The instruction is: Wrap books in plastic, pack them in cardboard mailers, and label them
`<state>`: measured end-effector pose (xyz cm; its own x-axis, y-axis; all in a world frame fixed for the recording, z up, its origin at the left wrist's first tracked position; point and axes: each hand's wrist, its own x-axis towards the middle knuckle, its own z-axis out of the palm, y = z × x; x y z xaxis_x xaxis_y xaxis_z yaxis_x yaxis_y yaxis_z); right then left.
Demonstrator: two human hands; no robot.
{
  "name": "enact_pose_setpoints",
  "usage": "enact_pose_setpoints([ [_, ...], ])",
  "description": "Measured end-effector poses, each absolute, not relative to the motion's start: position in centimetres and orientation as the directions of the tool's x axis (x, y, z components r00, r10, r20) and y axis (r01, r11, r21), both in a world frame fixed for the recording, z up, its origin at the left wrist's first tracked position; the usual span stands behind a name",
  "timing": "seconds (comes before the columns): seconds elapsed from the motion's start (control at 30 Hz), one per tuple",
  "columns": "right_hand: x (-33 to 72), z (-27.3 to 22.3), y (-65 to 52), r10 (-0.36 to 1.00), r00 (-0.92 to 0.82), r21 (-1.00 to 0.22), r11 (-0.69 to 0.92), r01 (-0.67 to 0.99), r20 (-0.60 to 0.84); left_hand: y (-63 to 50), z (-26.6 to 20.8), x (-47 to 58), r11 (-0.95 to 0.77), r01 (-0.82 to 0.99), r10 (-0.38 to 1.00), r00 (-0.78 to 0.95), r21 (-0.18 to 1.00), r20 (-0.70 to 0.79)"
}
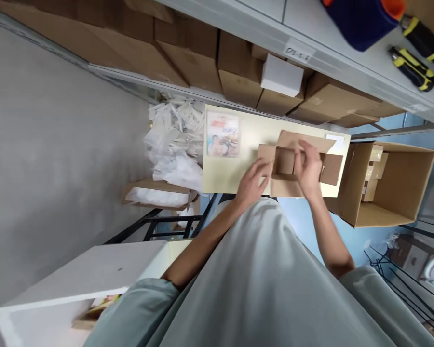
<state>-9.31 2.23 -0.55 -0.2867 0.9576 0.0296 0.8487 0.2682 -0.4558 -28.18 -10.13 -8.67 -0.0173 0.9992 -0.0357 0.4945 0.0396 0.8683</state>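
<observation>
A small open cardboard box (285, 161) sits on the pale yellow tabletop with its flaps folded outward. My left hand (253, 182) is at the box's left flap (266, 151), fingers spread and bent, the fingertips at the flap's edge. Above the box opening is my right hand (308, 166), its thumb and forefinger apart near the far flap (304, 140); nothing shows between them. The right flap (332, 169) sticks out beyond that hand. Part of the box's inside is hidden by the right hand, and the part I see is bare cardboard.
A printed leaflet (223, 135) lies on the table (248, 127). Clear plastic bags (177, 140) are heaped to the left. A large open carton (398, 185) with small boxes stands right. Shelves beyond hold cartons, a white box (282, 75) and a utility knife (412, 69).
</observation>
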Motion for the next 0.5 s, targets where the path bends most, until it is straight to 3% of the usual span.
enact_pose_setpoints([
  [0.1,-19.3,-2.8,0.3,0.891,-0.381,-0.568,0.185,0.802,-0.248,-8.8,-11.5,-34.8,0.212,0.513,0.967,-0.235,0.832,-0.102],
  [0.17,-25.2,-5.9,0.5,0.824,-0.353,-0.501,0.098,0.86,-0.444,-7.5,-14.8,-39.0,0.324,0.503,0.922,-0.358,0.801,-0.148],
  [0.23,-29.5,-9.2,1.9,0.793,-0.194,-0.35,-0.026,0.936,-0.578,-6.2,-18.2,-42.3,0.426,0.473,0.869,-0.45,0.771,-0.204],
  [0.33,-32.5,-13.0,4.3,0.781,0.071,-0.188,-0.236,0.953,-0.621,-5.3,-21.8,-44.9,0.497,0.449,0.828,-0.502,0.743,-0.251],
  [0.5,-32.2,-15.7,5.7,0.76,0.192,-0.223,-0.405,0.887,-0.621,-6.4,-22.9,-44.4,0.473,0.453,0.847,-0.469,0.755,-0.249],
])
